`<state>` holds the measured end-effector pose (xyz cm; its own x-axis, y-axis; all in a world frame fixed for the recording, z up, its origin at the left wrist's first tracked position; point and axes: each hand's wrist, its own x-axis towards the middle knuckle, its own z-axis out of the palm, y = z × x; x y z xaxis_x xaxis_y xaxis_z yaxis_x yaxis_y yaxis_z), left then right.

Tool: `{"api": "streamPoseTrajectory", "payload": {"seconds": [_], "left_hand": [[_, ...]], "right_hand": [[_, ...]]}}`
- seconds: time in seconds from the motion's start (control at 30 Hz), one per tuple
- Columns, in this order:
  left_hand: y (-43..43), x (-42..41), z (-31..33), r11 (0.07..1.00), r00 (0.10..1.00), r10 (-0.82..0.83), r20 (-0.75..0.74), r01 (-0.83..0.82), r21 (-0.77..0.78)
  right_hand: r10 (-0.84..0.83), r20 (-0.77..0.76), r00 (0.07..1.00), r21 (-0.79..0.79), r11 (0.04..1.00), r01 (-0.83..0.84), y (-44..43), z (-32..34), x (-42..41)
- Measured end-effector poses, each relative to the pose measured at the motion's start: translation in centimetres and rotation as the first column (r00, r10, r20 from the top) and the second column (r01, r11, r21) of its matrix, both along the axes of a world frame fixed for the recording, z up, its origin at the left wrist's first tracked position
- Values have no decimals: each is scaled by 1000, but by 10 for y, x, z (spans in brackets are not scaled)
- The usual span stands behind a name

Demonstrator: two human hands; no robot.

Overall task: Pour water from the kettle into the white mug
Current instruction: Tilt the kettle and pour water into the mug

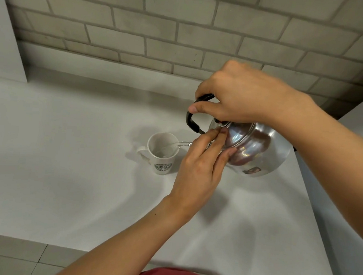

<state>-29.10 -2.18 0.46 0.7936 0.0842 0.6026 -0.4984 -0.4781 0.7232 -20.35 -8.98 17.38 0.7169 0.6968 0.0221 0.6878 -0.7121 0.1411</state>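
A shiny steel kettle [259, 152] hangs tilted to the left above the white counter, and a thin stream of water [181, 143] runs from its spout into the white mug [163, 154]. The mug stands upright left of the kettle, handle to the left, a green logo on its front. My right hand [242, 98] grips the kettle's black handle [191, 122] from above. My left hand [202, 167] presses its fingertips on the kettle's lid, hiding the spout's base.
The white counter [65, 171] ends in a front edge near me and a slanted edge at the right. A grey brick wall [163, 27] runs behind it. A white panel [3, 43] stands at the far left. Tiled floor [4, 255] shows below.
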Motion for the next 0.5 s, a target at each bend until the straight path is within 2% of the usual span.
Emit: {"api": "streamPoseTrajectory", "payload": {"seconds": [0.5], "left_hand": [[0, 5, -9, 999, 1000, 9, -4, -9, -47]], "right_hand": [[2, -12, 1000, -38, 999, -2, 6, -3, 7]]}}
